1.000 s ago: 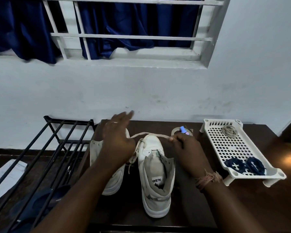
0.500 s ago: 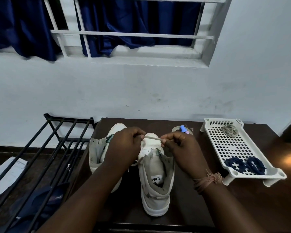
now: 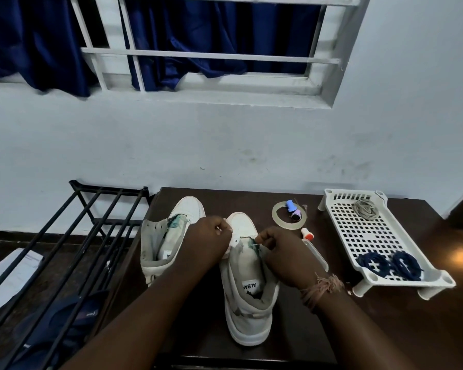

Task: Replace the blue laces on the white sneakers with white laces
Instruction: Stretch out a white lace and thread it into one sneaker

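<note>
Head view shows our left hand (image 3: 207, 243) and right hand (image 3: 284, 252) curled over the nearer sneaker (image 3: 247, 284), each pinching a white lace (image 3: 229, 228) that our fingers mostly hide. Right of them, a white basket (image 3: 436, 279) holds coiled blue laces (image 3: 390, 264).

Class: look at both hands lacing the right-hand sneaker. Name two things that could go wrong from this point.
1. Both hands, left hand and right hand, pinch the white lace low at the sneaker eyelets; a slipped grip could pull the lace end back out.
2. The tape ring and small tube lie close to the right hand; a sideways tug may knock them.
</note>
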